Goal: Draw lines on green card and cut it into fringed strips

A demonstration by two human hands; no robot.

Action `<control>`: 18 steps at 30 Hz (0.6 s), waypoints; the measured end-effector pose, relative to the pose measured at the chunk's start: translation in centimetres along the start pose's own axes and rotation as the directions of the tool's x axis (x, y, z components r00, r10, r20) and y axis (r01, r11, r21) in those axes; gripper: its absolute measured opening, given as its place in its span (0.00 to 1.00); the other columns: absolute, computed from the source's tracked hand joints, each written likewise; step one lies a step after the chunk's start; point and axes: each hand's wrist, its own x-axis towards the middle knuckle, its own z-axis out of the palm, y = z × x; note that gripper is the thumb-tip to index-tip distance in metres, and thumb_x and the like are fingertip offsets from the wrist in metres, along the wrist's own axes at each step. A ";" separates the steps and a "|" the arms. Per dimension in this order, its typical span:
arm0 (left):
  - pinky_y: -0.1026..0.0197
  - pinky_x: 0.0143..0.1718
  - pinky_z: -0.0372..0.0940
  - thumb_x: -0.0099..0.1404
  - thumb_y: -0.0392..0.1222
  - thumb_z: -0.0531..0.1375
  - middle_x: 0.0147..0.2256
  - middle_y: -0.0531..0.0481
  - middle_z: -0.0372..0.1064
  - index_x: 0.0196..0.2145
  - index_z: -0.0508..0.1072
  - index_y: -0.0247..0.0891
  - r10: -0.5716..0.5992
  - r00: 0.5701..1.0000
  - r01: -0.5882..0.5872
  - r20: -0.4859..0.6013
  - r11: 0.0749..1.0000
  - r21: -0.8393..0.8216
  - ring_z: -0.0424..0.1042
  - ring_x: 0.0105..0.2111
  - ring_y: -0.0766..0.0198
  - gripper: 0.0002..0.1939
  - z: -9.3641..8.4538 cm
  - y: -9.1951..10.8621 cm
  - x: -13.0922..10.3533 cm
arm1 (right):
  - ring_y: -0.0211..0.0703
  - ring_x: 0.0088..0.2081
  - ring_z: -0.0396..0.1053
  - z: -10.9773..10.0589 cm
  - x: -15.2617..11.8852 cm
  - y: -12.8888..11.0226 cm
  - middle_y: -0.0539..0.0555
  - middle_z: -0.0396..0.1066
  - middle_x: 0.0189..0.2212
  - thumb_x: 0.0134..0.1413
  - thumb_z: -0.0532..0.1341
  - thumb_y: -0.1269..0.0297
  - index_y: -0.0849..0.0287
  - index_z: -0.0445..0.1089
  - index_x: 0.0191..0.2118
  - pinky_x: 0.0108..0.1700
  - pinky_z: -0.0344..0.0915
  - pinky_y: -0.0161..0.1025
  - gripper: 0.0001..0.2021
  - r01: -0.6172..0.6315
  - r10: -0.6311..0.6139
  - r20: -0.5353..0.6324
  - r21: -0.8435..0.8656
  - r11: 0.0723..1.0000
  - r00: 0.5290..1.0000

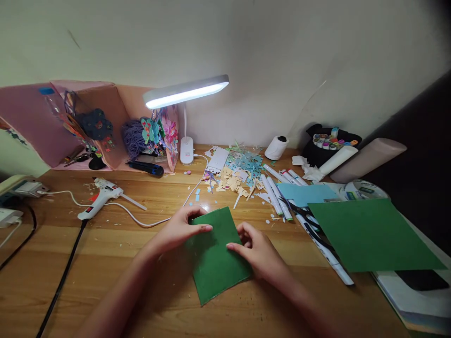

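A green rectangular piece of card [220,267] is held slightly tilted over the wooden desk, between both hands. My left hand [188,226] grips its upper left edge, thumb flat on the front and fingers behind. On the right edge, my right hand [254,246] pinches the card with its thumb on the face and its fingers curled at the side. What lies behind the card is hidden. A larger green sheet [377,234] rests to the right, partly over black-handled scissors [310,220] and white markers.
A white hot glue gun [105,195] with its cable lies at the left. Paper scraps [243,166] are heaped at the back, near a lit desk lamp [186,150]. Pink cardboard shelves [112,126] stand back left. A black marker holder [327,143] stands back right.
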 end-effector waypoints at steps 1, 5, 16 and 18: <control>0.63 0.33 0.63 0.50 0.49 0.66 0.31 0.51 0.70 0.31 0.72 0.36 -0.006 1.000 0.004 -0.021 0.996 -0.089 0.69 0.33 0.60 0.15 0.0 0.1 0.1 | 0.39 0.27 0.65 -0.1 0.1 0.2 0.48 0.67 0.25 0.45 0.64 0.63 0.58 0.62 0.27 0.28 0.59 0.34 0.10 -0.009 0.008 0.024 0.068 0.998 1.000; 0.61 0.36 0.64 0.52 0.54 0.65 0.37 0.47 0.72 0.40 0.71 0.36 -0.041 0.994 0.005 -0.101 0.944 -0.330 0.71 0.37 0.58 0.23 0.3 -0.2 0.5 | 0.43 0.30 0.68 -1.7 0.7 0.5 0.52 0.71 0.27 0.45 0.64 0.57 0.60 0.64 0.29 0.31 0.63 0.37 0.12 -0.010 0.020 -0.041 0.236 0.972 0.999; 0.64 0.28 0.61 0.58 0.57 0.59 0.26 0.50 0.71 0.36 0.72 0.33 -0.101 0.985 0.054 -0.137 0.949 -0.309 0.65 0.22 0.68 0.21 2.3 -0.8 1.0 | 0.51 0.31 0.70 -21.3 -3.2 5.0 0.59 0.73 0.31 0.41 0.64 0.51 0.57 0.68 0.33 0.32 0.65 0.44 0.16 -0.111 0.039 -0.841 -0.025 0.993 0.540; 0.64 0.27 0.60 0.58 0.57 0.58 0.26 0.51 0.71 0.35 0.72 0.34 -0.079 0.989 0.040 -0.127 0.957 -0.287 0.64 0.22 0.68 0.20 2.6 -0.8 0.9 | 0.55 0.31 0.71 -23.1 -3.9 5.8 0.61 0.73 0.30 0.44 0.61 0.49 0.57 0.68 0.31 0.31 0.64 0.48 0.15 -0.160 -0.010 -0.848 -0.111 0.981 0.530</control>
